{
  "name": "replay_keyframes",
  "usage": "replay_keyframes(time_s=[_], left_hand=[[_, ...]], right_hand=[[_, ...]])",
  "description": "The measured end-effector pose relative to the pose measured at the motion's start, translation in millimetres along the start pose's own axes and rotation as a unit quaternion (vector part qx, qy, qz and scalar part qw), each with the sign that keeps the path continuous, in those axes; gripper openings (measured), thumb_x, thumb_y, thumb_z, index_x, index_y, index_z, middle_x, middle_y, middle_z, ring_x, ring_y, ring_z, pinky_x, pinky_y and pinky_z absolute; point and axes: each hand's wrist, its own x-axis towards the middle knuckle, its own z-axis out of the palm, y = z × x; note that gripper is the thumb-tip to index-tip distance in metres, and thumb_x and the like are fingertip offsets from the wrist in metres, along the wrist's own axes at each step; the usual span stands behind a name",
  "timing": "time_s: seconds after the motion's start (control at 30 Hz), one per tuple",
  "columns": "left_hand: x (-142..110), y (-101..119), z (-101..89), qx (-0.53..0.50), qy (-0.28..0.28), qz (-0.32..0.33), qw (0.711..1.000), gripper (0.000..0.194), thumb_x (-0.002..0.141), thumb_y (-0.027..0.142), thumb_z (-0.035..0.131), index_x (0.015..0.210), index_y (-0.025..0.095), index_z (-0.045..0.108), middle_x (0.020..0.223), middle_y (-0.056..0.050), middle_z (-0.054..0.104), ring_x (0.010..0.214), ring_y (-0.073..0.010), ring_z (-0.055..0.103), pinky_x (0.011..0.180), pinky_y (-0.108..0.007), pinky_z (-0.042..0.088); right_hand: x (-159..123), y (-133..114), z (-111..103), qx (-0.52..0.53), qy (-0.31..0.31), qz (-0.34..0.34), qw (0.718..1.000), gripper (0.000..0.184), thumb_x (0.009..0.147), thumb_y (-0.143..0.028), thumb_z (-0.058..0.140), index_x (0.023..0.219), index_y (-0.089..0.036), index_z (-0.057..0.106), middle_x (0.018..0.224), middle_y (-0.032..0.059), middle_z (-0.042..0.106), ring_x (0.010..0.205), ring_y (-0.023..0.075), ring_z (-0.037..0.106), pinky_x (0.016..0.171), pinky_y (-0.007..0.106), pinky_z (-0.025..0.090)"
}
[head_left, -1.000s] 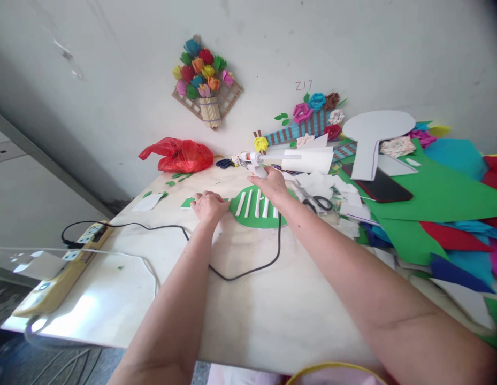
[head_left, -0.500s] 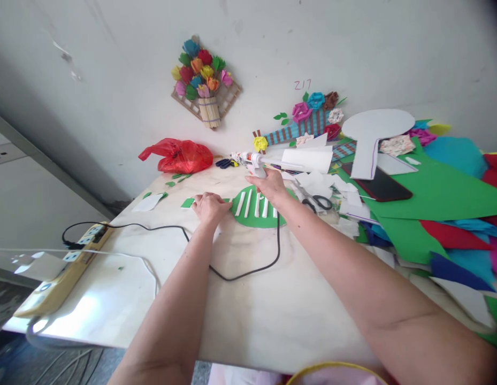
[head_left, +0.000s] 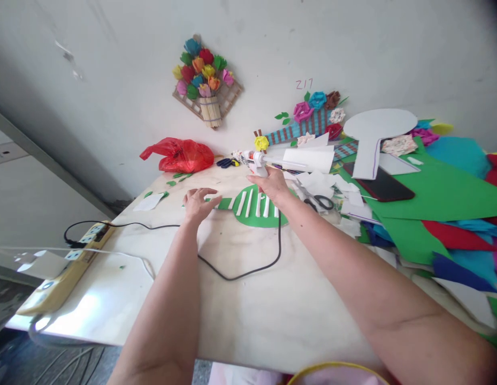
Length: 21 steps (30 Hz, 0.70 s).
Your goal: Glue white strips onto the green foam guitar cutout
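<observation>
My right hand [head_left: 273, 187] is wrapped round a white glue gun [head_left: 258, 170], held above the round end of a green paddle-shaped cutout [head_left: 252, 220]. White strips [head_left: 249, 203] lie side by side across that round end. From the glue gun a black cord [head_left: 248, 276] loops over the table and passes under my left arm. My left hand [head_left: 198, 206] is over the cutout's narrow handle, thumb and fingers apart with nothing between them. Whether it touches the handle is unclear; the hand hides part of it.
Scissors [head_left: 322, 202] and white paper scraps lie right of the cutout. A phone [head_left: 387, 184], a white paddle-shaped piece [head_left: 379, 124] and coloured sheets crowd the right side. A red plastic bag [head_left: 180, 155] stands behind. A yellow power strip [head_left: 58, 283] runs along the left edge.
My left hand has shifted left along the handle and its fingers have spread, uncovering more green beside the round end. My right hand keeps the glue gun in nearly the same place.
</observation>
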Motion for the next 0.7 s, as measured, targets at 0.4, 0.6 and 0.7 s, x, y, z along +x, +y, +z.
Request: replay_keyframes(time_s=[0.4, 0.6, 0.7], left_hand=[[-0.1, 6.5, 14.3, -0.006, -0.168, 0.191, 0.967, 0.059, 0.072, 0.044, 0.054, 0.128, 0.034, 0.038, 0.121, 0.002, 0.056, 0.127, -0.0214, 0.027, 0.104, -0.051, -0.005], [4.2, 0.4, 13.5, -0.004, -0.098, 0.146, 0.984, 0.06, 0.069, 0.045, 0.059, 0.126, 0.031, 0.042, 0.125, -0.001, 0.053, 0.124, -0.0226, 0.033, 0.106, -0.047, 0.003], [9.1, -16.6, 8.8, -0.07, 0.011, 0.025, 0.997, 0.057, 0.075, 0.046, 0.052, 0.127, 0.024, 0.042, 0.126, -0.008, 0.051, 0.119, -0.0227, 0.04, 0.103, -0.04, 0.021]], right_hand=[[1.3, 7.5, 3.4, 0.024, -0.022, -0.013, 0.999, 0.027, 0.063, -0.042, 0.059, 0.07, -0.016, 0.06, 0.046, -0.0041, 0.049, 0.045, 0.0121, 0.051, 0.051, 0.024, 0.042], [1.4, 7.9, 1.0, 0.012, -0.041, -0.001, 0.999, 0.029, 0.064, -0.044, 0.059, 0.073, -0.016, 0.062, 0.046, -0.0026, 0.05, 0.045, 0.0134, 0.053, 0.05, 0.024, 0.043], [3.4, 6.0, -7.3, -0.05, -0.033, 0.034, 0.998, 0.031, 0.064, -0.044, 0.059, 0.081, -0.018, 0.064, 0.054, 0.0002, 0.058, 0.053, 0.0158, 0.058, 0.057, 0.027, 0.045]])
